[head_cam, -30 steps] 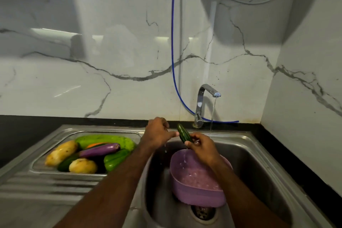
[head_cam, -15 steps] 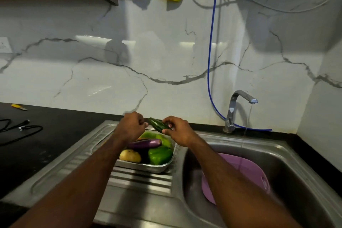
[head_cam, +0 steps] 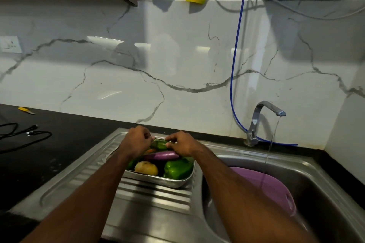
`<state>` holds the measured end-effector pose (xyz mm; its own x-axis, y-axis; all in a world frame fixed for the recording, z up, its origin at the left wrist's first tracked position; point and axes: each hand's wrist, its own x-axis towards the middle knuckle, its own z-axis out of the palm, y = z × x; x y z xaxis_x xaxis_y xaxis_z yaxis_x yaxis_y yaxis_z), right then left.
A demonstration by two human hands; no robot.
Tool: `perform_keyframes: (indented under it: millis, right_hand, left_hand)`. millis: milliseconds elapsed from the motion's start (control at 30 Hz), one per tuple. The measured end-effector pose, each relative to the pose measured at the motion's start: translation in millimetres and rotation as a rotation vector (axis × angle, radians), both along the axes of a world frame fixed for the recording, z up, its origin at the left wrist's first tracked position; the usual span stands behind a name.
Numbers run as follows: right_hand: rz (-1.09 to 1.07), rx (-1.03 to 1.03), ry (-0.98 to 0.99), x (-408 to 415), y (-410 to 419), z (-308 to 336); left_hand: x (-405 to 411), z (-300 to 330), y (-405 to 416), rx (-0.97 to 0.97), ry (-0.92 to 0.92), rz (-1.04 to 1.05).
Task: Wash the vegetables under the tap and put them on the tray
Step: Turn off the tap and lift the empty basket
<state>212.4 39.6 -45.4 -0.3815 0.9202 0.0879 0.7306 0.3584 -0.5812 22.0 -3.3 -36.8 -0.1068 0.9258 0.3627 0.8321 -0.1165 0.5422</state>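
A steel tray [head_cam: 158,180] stands on the sink's ribbed drainboard. It holds a purple eggplant [head_cam: 161,156], a green bell pepper [head_cam: 177,168], a yellow potato [head_cam: 146,167] and other vegetables. Over the tray's far end, my left hand [head_cam: 136,141] and my right hand [head_cam: 182,143] hold a small dark green cucumber [head_cam: 159,144] between their fingertips, low among the vegetables. Most of the cucumber is hidden by my fingers. The tap [head_cam: 262,116] at the right runs a thin stream of water.
A purple plastic basin [head_cam: 276,189] sits in the sink bowl [head_cam: 325,173] under the stream. A blue hose [head_cam: 236,61] hangs down the marble wall to the tap base. Black cables [head_cam: 25,136] and a yellow tool [head_cam: 25,110] lie on the dark counter at left.
Both hands carried the cucumber from beside the running tap leftward to the tray and lowered it among the vegetables. My head turned left with them.
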Motion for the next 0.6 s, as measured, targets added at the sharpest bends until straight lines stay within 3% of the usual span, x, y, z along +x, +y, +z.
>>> perform_keyframes:
  millis: [167,400,600]
  right_hand:
    - [-0.061,0.090,0.173,23.4,-2.4,-4.7]
    - [-0.277,0.210,0.339,126.3,-17.2,-22.4]
    - [-0.564,0.218,0.314,242.0,-46.7,-63.3]
  left_hand:
    - [28.8,3.5,7.8,0.059,-0.075,-0.043]
    - [125.8,13.0,29.8,0.137,-0.122,-0.166]
    - [238.4,-11.4,44.3,0.116,-0.153,-0.332]
